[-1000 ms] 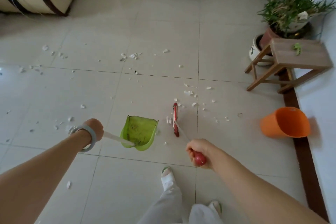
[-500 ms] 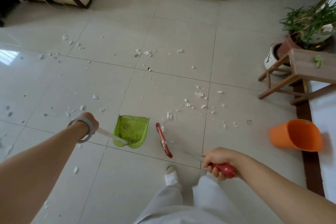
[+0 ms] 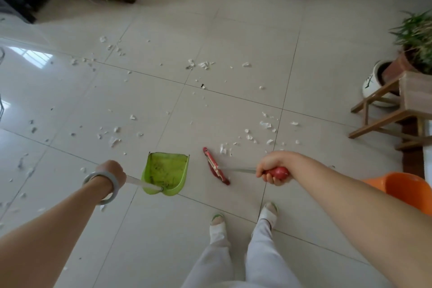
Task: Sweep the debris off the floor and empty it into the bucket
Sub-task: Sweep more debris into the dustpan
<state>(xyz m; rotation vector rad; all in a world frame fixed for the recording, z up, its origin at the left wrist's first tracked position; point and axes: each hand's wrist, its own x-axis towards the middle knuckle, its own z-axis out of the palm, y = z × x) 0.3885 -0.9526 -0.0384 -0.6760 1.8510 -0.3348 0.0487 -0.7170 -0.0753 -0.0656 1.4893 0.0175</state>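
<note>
Left hand [image 3: 112, 172] is gripping the metal handle of the green plastic dustpan [image 3: 167, 172], right hand [image 3: 271, 169] is clamping the red grip of the short red-headed broom [image 3: 216, 167]; hands well apart. White paper-scrap debris [image 3: 266, 125] is lying scattered across the pale tiled floor [image 3: 233, 42], nearest bunch just beyond the broom head. Orange plastic bucket [image 3: 402, 190] is sitting far right, partly behind the right arm. Risks: fast stroke flicking light scraps past the pan mouth; pan lip lifting, bits sliding under; far-left scatter getting missed.
</note>
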